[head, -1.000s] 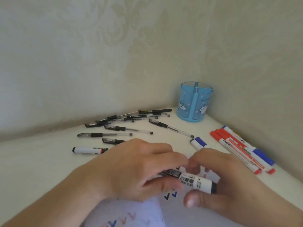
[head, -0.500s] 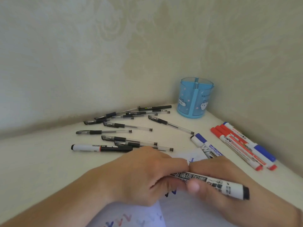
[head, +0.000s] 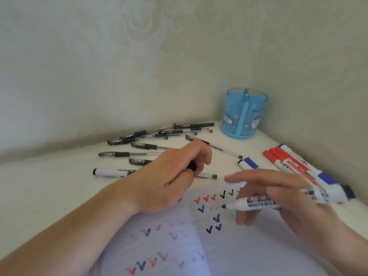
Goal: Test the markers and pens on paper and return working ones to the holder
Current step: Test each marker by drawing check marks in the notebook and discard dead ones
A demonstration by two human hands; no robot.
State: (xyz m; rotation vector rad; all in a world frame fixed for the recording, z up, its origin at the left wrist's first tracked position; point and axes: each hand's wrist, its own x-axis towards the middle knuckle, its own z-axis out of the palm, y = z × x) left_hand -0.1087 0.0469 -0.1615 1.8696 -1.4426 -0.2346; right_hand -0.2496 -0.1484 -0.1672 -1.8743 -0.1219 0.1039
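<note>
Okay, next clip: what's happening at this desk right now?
A person is testing pens. The right hand holds an uncapped white whiteboard marker, tip just above the lined white paper already covered in red, blue and black ticks. The left hand grips the black cap. The blue plastic holder looks empty; other pens lie on the desk.

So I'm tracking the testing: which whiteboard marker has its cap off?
The one in the right hand: its marker shows a bare tip over the paper. Other markers appear capped.

Translucent glossy plastic holder (head: 235,124); matt lined paper (head: 249,246).
</note>
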